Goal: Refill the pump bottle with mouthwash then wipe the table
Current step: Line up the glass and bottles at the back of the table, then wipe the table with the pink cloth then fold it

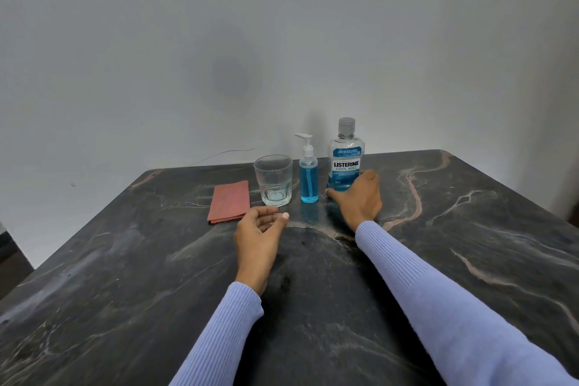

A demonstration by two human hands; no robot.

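A mouthwash bottle (346,157) with blue liquid, a blue label and a grey cap stands upright at the far side of the dark marble table (156,260). My right hand (360,197) is wrapped around its base. Left of it stands a small pump bottle (308,178) with blue liquid and a white pump. My left hand (260,229) hovers over the table in front of the glass, fingers curled and apart, holding nothing. A folded pink cloth (229,201) lies flat at the left.
An empty clear glass tumbler (274,180) stands between the cloth and the pump bottle. A grey wall rises right behind the table's far edge. The table's left and right edges drop off to the floor.
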